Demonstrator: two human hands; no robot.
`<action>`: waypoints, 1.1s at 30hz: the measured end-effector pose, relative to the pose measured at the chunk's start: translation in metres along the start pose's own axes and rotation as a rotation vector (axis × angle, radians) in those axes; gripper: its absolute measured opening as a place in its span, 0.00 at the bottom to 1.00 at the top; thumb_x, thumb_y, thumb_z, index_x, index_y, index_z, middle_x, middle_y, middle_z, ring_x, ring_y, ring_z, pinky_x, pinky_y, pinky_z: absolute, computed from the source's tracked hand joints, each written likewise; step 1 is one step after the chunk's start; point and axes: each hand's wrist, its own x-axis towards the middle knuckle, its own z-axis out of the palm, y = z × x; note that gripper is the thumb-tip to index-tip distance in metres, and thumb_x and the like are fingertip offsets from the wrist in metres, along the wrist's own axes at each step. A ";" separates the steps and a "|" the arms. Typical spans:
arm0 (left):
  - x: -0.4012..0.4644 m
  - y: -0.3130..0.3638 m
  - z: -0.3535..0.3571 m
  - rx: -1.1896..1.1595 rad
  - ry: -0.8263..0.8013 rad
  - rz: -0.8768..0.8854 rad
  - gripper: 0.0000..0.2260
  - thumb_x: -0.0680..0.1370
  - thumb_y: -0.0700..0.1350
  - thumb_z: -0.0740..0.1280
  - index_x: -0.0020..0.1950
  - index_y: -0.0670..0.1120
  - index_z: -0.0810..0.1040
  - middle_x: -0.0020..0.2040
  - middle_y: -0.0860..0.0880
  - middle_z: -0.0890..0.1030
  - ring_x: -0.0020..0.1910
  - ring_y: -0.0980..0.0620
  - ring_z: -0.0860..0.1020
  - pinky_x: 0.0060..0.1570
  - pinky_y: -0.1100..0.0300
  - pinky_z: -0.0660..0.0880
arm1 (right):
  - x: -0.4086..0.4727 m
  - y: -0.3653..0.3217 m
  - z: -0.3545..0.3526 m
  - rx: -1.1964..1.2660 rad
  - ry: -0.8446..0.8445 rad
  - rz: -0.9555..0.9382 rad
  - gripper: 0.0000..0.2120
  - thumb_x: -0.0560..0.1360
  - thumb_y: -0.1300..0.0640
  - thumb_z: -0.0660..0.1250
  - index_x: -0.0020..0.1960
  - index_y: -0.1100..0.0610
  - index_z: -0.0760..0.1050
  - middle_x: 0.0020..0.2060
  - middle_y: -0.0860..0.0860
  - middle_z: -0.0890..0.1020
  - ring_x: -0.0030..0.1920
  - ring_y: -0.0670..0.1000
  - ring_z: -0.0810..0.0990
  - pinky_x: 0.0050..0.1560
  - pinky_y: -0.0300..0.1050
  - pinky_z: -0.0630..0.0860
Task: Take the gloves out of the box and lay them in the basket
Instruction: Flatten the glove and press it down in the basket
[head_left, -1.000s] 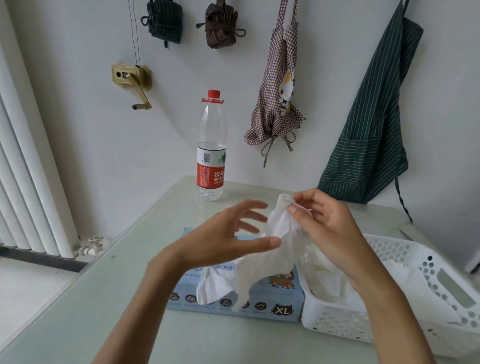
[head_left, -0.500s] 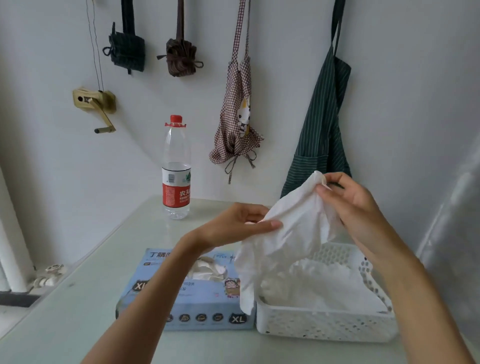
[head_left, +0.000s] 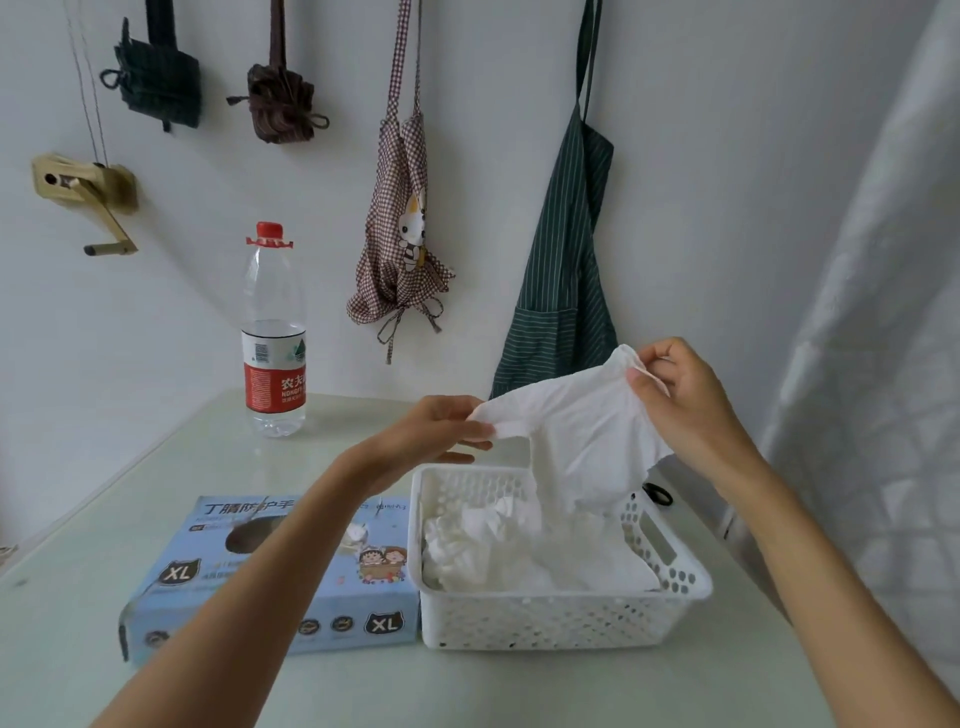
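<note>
Your hands hold one thin, white, crinkled glove (head_left: 582, 431) stretched out in the air above the far side of the basket (head_left: 561, 618). Your right hand (head_left: 685, 400) pinches the gathered cuff end between thumb and curled fingers (head_left: 655, 364), up high and to the right. Your left hand (head_left: 436, 431) pinches the opposite corner of the glove, with its lower fingers lying straight beneath. The glove's soft lower part droops down into the basket.

The basket is white plastic, rectangular, with rounded corners and walls pierced by rows of small round holes; a slot handle shows in its right wall. Inside it lies a loose heap of gloves (head_left: 498, 556), pale and wrinkled, filling most of the floor.

Touching the basket's left wall lies the box (head_left: 291, 603), light blue card, flat on the counter (head_left: 156, 467), printed with "XL" marks and a small cartoon. Your left forearm crosses over its oval opening.

The counter is smooth, pale green and glossy. A clear plastic bottle (head_left: 274, 338) with a red cap and red label stands upright near the back wall, well apart from the box. Bare counter lies in front of the box and basket, towards you. A pale curtain (head_left: 872, 364) hangs close on the right, near your right forearm.
</note>
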 end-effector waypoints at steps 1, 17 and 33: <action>-0.001 0.000 -0.001 0.015 0.018 -0.014 0.08 0.79 0.42 0.65 0.56 0.42 0.78 0.56 0.42 0.81 0.55 0.51 0.80 0.59 0.57 0.76 | -0.001 0.001 0.003 -0.031 0.011 -0.017 0.01 0.80 0.57 0.61 0.50 0.53 0.69 0.42 0.48 0.81 0.43 0.55 0.78 0.43 0.48 0.73; -0.006 0.014 -0.025 0.524 0.487 -0.076 0.11 0.80 0.46 0.62 0.56 0.47 0.82 0.55 0.43 0.81 0.56 0.43 0.76 0.54 0.55 0.72 | -0.031 -0.002 0.059 0.357 0.102 0.184 0.06 0.77 0.60 0.65 0.53 0.54 0.72 0.41 0.47 0.84 0.40 0.49 0.81 0.43 0.44 0.78; 0.040 -0.051 0.037 0.774 0.441 0.002 0.09 0.77 0.48 0.67 0.56 0.54 0.76 0.50 0.57 0.81 0.48 0.53 0.78 0.42 0.60 0.70 | -0.037 0.112 0.048 -0.562 -0.269 0.323 0.12 0.78 0.60 0.63 0.59 0.55 0.64 0.51 0.53 0.78 0.49 0.55 0.77 0.45 0.47 0.72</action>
